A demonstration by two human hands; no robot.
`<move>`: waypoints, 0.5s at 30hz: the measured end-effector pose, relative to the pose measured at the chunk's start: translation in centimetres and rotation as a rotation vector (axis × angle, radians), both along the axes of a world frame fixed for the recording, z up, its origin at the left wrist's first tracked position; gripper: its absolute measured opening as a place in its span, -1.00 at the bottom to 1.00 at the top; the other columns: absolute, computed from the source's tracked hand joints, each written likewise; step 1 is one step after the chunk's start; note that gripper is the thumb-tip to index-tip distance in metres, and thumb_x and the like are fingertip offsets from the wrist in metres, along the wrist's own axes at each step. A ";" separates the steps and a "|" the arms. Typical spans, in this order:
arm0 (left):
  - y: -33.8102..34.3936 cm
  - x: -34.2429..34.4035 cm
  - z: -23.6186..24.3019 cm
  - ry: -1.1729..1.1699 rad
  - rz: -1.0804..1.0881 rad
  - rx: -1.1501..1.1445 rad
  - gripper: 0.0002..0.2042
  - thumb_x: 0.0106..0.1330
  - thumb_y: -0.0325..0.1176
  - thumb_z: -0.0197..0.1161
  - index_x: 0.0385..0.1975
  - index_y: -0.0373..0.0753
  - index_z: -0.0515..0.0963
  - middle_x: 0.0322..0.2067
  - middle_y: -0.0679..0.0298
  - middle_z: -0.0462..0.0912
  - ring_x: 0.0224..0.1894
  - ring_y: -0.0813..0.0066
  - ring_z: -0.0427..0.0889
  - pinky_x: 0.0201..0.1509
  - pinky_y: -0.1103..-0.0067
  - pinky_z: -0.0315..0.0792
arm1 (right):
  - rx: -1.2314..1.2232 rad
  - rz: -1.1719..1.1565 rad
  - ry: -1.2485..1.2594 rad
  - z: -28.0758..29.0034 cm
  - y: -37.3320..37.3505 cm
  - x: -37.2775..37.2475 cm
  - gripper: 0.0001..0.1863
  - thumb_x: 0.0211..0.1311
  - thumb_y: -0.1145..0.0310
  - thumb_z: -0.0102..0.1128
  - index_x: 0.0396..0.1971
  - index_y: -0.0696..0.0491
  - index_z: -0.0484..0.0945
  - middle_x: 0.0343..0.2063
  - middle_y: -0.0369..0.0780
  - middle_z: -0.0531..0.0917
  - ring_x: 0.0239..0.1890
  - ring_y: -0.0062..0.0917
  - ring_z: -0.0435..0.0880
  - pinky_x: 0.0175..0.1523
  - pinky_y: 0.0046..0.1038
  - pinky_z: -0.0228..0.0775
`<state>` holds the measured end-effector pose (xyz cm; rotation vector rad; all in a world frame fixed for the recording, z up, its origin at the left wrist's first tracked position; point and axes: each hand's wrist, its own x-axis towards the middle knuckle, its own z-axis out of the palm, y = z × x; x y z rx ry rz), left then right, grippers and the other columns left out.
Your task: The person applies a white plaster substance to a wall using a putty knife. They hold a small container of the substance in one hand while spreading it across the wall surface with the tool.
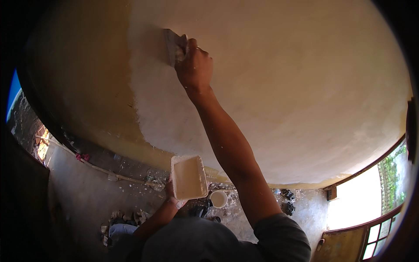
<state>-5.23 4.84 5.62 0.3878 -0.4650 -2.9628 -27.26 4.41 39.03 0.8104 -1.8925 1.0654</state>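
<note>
"Cream mix (188, 179) shows in the head view; what holds it?"

"A squarish, smeared tray (204, 177). The left hand (170, 192) is clamped on it at its left and lower side. Most of those fingers are hidden behind it, so I can't tell how they're spread."

"And the right hand (194, 65)?"

"Well above the tray, fingers closed together around a scraper (171, 47). The broad blade faces left, against the wall (91, 78)."

"How does that wall look?"

"Yellow-brown up and left of the tray. Above and right of the tray it wears a pale coat (283, 87), with a ragged edge between the two."

"What's on the floor (83, 192)?"

"A bucket (224, 201), pale inside, just right of the tray. A thin pole (131, 179) runs off to the tray's left. White specks lie around."

"Farther out?"

"Well right of the tray, a bright opening (358, 196), with a door (342, 244) below it."
</note>
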 end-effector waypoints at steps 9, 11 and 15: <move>-0.9 -1.0 -2.3 0.208 -0.068 -0.197 -0.35 0.45 0.13 -0.09 0.41 -0.17 0.19 0.23 0.12 0.46 0.22 0.07 0.52 0.22 0.03 0.49 | -0.333 -0.070 -0.154 -0.2 22.2 -2.1 -0.80 0.22 0.46 0.33 -0.18 0.20 0.65 -0.31 -0.21 0.76 -0.26 -0.61 0.69 -0.09 -0.49 0.51; -0.5 -1.5 -2.3 0.198 -0.098 -0.207 -0.31 0.42 0.16 -0.05 0.42 -0.16 0.17 0.25 0.11 0.45 0.24 0.06 0.52 0.23 0.03 0.48 | -0.305 -0.192 -0.163 -1.7 30.3 -5.0 -0.81 0.26 0.45 0.30 -0.18 0.22 0.65 -0.32 -0.27 0.71 -0.29 -0.62 0.63 -0.12 -0.51 0.50; 1.2 -1.9 0.1 0.171 -0.140 -0.014 -0.42 0.46 0.12 -0.11 0.33 -0.11 0.31 0.18 0.19 0.52 0.18 0.15 0.56 0.20 0.14 0.50 | -0.927 -0.240 -0.248 -5.6 46.2 -5.1 -0.70 0.36 0.42 0.23 0.02 0.20 0.54 -0.22 -0.16 0.71 -0.32 -0.45 0.74 -0.25 -0.49 0.63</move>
